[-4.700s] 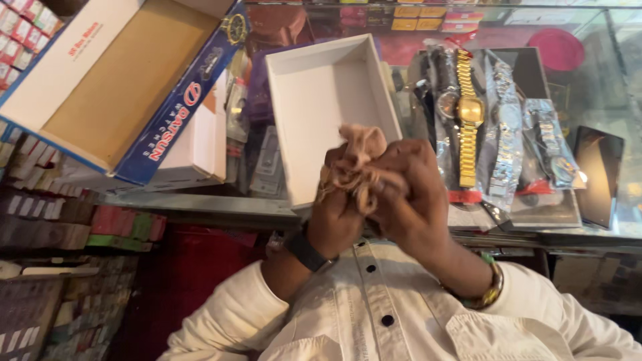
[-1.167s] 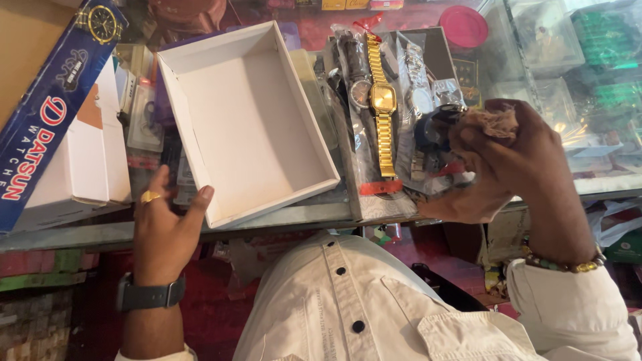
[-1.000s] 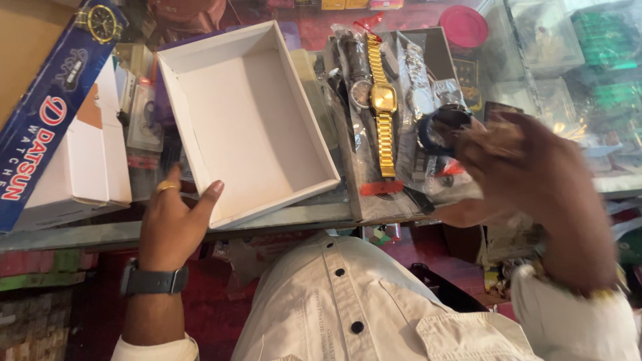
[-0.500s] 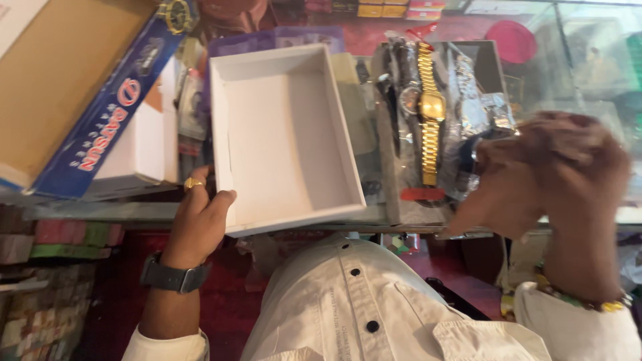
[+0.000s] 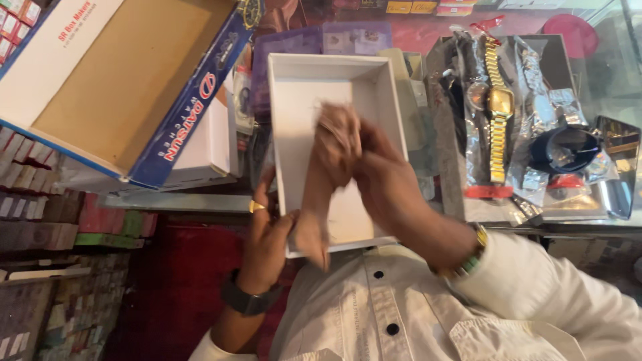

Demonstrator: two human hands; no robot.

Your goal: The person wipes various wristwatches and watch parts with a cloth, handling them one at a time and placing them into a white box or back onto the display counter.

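Head view: right hand [image 5: 384,177] closed on a crumpled tan cloth [image 5: 338,137], fingers clamped around the bunched upper part, held over the inside of the open white box [image 5: 294,100]; a loose tail of cloth hanging down past the near edge of the box. Left hand [image 5: 264,237] at the near left corner of the box, fingers curled together against its wall, thumb on the rim, gold ring [image 5: 256,206] showing. Box resting on the glass counter [image 5: 602,113], between the large blue-and-brown cardboard lid [image 5: 134,87] at far left and the tray of bagged watches [image 5: 498,113] at right, gold watch among them. For a clean wipe: keep the left hand firm on the corner to stop the box sliding; press the bunched cloth flat to the floor, then along each inner wall; gather the hanging tail into the grip to avoid snagging the rim. Blur on the cloth, so its exact contact with the box floor cannot be told.
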